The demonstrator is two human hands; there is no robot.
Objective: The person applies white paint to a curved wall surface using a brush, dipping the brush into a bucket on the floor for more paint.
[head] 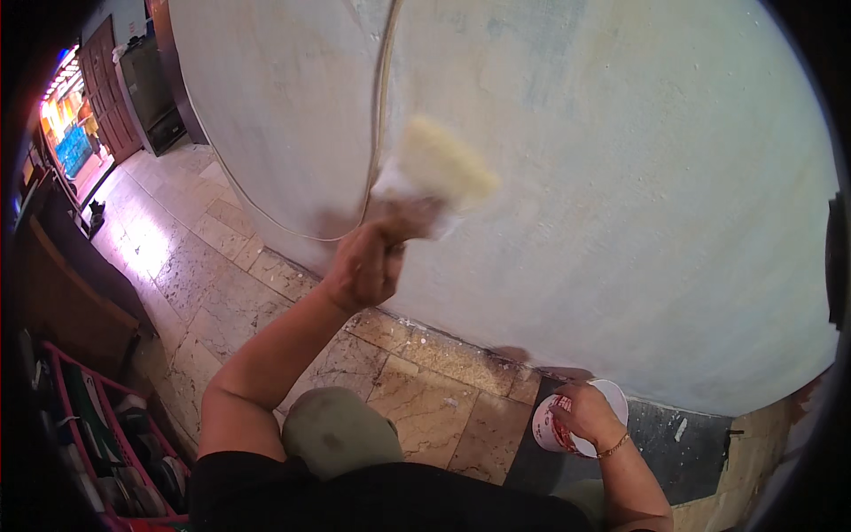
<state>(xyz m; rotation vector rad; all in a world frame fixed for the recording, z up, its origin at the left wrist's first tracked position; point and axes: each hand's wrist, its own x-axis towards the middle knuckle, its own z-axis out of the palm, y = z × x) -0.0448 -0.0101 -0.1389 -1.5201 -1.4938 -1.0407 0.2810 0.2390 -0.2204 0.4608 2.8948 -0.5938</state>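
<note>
My left hand is raised in front of the pale plastered wall, closed on the handle of a wide paintbrush. Pale yellow bristles point up and to the right, blurred; whether they touch the wall I cannot tell. At the lower right my right hand grips the side and rim of a white paint bucket with red printing, above the dark floor slab near the foot of the wall. What the bucket holds is hidden. A light-coloured cable runs down the wall behind the brush and curves away to the left.
Marble floor tiles with white specks run along the wall's foot. A pink rack of shoes stands at the lower left, below a brown wooden piece of furniture. A dark cabinet and an open doorway are at the upper left.
</note>
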